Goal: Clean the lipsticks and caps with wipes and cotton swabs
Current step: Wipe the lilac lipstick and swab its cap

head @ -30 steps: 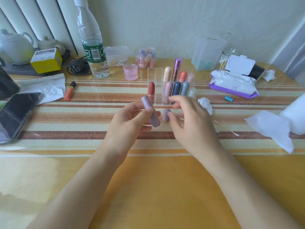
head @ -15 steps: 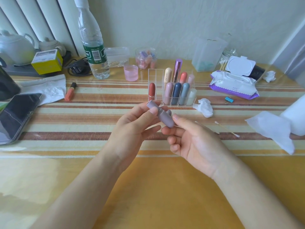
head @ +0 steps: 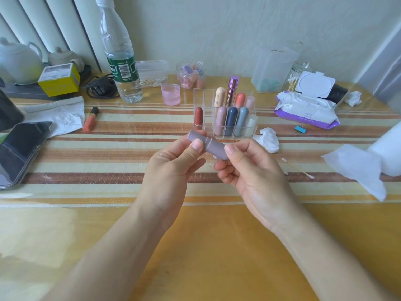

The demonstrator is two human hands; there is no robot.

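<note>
I have both forearms coming up from the bottom of the frame and meeting at the centre, raised above the desk [head: 195,253]. My left hand [head: 169,168] is turned with its back toward the camera. The thumb lies across the upper-left end of the mauve lipstick [head: 213,147] and the fingers are curled behind it, so it grips that end. My right hand [head: 253,172] faces palm-up. Its thumb presses on the lower-right end of the same tube and the other fingers are curled underneath, pinching it. The lipstick sits between the two hands, tilted so that its left end is higher in the frame. A seam shows around the tube just right of the left thumb.

Just above the hands in the frame is the clear organizer [head: 204,94], with capped lipsticks standing upright in its compartments. A crumpled wipe [head: 268,140] lies just right of the organizer. A cotton swab [head: 297,168] lies on the striped cloth to the right of my right hand, apart from it. The wipes pack [head: 303,111] is at upper right with its lid flipped open, and a white paper sheet [head: 355,168] is at the right edge. At the left edge lies a phone [head: 19,148], with an orange lip tube [head: 90,122] beyond it and a water bottle [head: 121,61] at upper left.
</note>
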